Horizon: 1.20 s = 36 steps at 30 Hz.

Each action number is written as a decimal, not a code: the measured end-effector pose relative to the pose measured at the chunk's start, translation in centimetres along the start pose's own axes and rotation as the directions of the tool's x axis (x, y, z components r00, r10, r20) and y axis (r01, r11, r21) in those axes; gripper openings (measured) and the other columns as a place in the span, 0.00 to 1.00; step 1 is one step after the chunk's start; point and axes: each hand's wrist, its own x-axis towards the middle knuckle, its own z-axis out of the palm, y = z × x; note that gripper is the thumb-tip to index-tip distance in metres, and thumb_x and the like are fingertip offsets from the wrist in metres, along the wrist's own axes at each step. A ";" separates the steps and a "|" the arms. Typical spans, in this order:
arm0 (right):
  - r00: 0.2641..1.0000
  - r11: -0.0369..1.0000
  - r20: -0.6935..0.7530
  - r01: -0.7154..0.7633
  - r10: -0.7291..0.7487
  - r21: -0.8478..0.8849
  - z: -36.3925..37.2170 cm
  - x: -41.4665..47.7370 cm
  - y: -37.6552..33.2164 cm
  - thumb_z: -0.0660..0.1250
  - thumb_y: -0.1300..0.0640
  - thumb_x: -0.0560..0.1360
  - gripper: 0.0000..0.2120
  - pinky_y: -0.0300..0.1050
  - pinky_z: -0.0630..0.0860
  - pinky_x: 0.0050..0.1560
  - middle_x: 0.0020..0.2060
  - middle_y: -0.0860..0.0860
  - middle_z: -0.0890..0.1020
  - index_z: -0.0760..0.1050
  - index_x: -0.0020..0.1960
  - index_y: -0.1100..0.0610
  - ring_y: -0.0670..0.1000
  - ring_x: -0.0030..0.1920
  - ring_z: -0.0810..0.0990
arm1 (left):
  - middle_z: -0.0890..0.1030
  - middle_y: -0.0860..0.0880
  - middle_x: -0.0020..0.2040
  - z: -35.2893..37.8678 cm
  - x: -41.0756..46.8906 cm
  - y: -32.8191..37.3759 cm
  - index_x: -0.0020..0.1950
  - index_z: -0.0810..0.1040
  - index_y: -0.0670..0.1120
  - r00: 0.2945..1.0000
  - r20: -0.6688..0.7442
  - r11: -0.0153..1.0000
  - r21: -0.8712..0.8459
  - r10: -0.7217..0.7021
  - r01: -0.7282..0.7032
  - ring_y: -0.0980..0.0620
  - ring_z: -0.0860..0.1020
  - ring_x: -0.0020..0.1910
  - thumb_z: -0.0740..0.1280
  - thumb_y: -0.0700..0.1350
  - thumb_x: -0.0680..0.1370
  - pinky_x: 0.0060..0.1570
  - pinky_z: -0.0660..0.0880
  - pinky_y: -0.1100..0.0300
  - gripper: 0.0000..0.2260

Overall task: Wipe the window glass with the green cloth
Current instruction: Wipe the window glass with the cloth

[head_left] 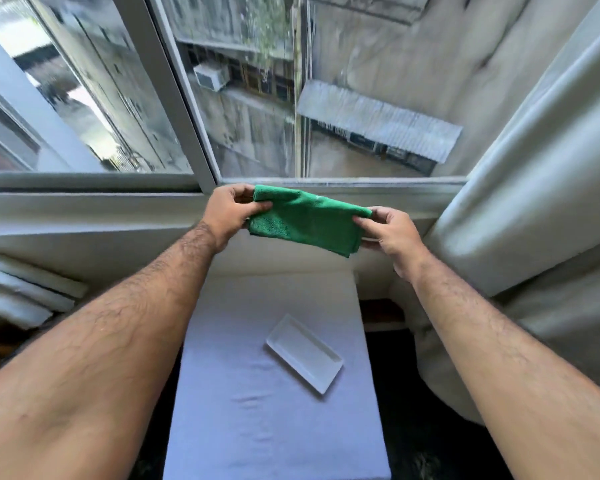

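Note:
A folded green cloth (307, 220) is stretched between both hands just below the window's bottom frame. My left hand (227, 211) pinches its left end, and my right hand (390, 233) pinches its right end. The cloth hangs in the air in front of the sill, apart from the glass. The window glass (343, 98) fills the upper middle of the view, streaked and dusty, with buildings seen through it. A second pane (94, 98) lies to the left behind a white frame bar (174, 88).
A small table under a pale cloth (257, 410) stands below my arms, with a white rectangular tray (303, 358) on it. A pale curtain (534, 188) hangs at the right. Rolled white items (25, 292) lie at the left under the sill (84, 202).

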 end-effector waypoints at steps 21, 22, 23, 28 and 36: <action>0.826 0.826 0.018 0.561 -0.563 0.052 -2.1 -6.4 -38.8 0.71 0.63 0.81 0.04 0.38 0.84 0.39 0.44 0.52 0.85 0.81 0.49 0.55 0.42 0.39 0.87 | 0.87 0.46 0.50 -9.7 -3.2 37.7 0.51 0.85 0.46 0.900 -0.121 0.886 -0.165 0.419 -0.434 0.49 0.86 0.45 0.76 0.39 0.76 0.39 0.85 0.58 0.06; 0.813 0.812 0.006 0.581 -0.582 0.054 -1.8 -6.9 -40.3 0.71 0.63 0.81 0.04 0.37 0.84 0.39 0.44 0.51 0.85 0.81 0.49 0.56 0.42 0.39 0.87 | 0.87 0.46 0.50 -10.2 -3.4 39.1 0.52 0.85 0.46 0.891 -0.119 0.874 -0.176 0.437 -0.452 0.49 0.86 0.46 0.75 0.38 0.77 0.39 0.85 0.58 0.06; 0.798 0.797 -0.007 0.602 -0.602 0.048 -1.6 -7.2 -41.6 0.71 0.63 0.81 0.04 0.37 0.84 0.39 0.43 0.51 0.85 0.82 0.49 0.56 0.42 0.38 0.87 | 0.87 0.47 0.51 -10.6 -3.5 40.3 0.52 0.84 0.46 0.884 -0.116 0.864 -0.186 0.453 -0.467 0.50 0.86 0.46 0.74 0.38 0.78 0.39 0.85 0.58 0.06; 0.729 0.729 -0.065 0.684 -0.681 0.034 -0.1 -8.9 -46.7 0.72 0.63 0.80 0.04 0.41 0.86 0.42 0.44 0.50 0.86 0.83 0.49 0.54 0.47 0.43 0.87 | 0.85 0.47 0.51 -12.3 -3.7 45.2 0.50 0.83 0.49 0.834 -0.124 0.818 -0.163 0.538 -0.552 0.46 0.83 0.51 0.73 0.38 0.79 0.51 0.85 0.51 0.06; 0.657 0.652 -0.076 0.716 -0.750 -0.249 0.3 -9.9 -50.5 0.73 0.63 0.79 0.06 0.42 0.81 0.39 0.39 0.51 0.85 0.81 0.47 0.53 0.49 0.38 0.84 | 0.82 0.47 0.53 -13.4 -4.4 53.6 0.50 0.80 0.53 0.663 -0.152 0.679 0.108 0.733 -0.726 0.45 0.77 0.55 0.70 0.38 0.81 0.50 0.76 0.53 0.09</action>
